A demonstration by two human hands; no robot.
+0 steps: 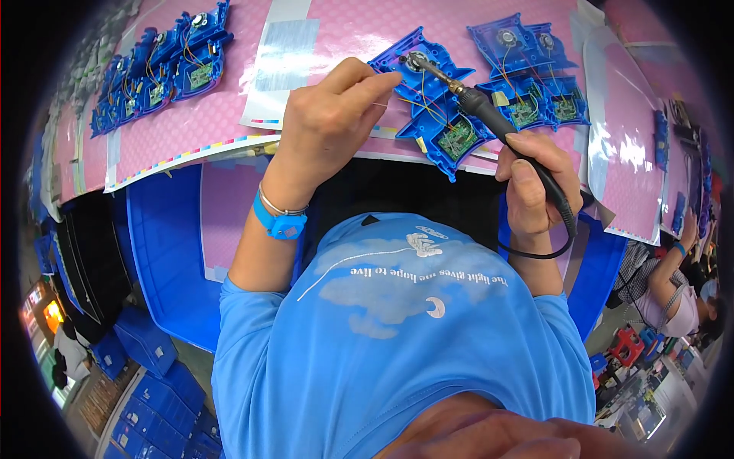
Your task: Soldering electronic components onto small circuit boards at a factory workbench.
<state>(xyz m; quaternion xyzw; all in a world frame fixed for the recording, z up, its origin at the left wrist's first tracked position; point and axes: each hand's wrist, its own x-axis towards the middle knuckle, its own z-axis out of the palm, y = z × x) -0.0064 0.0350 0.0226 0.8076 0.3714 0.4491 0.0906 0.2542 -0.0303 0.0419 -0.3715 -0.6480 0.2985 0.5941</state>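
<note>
My right hand (539, 177) is wrapped round the black handle of a soldering iron (493, 115). The iron's metal tip reaches up and left to a round speaker (417, 61) in an opened blue plastic housing (436, 88). Close to the left of that housing, my left hand (330, 115) is closed in a pinch, with a thin pale strand, apparently solder wire (380, 104), showing beside its fingers. Thin wires link the speaker's half to a green circuit board (456, 139) in the lower half. The iron's tip partly covers the speaker.
More opened blue housings with boards (524, 111) lie to the right, and several stand in a row at the left (157, 73). Pink sheeting (352, 30) covers the table. Blue bins (172, 252) sit below its edge. A co-worker (673, 291) is at the far right.
</note>
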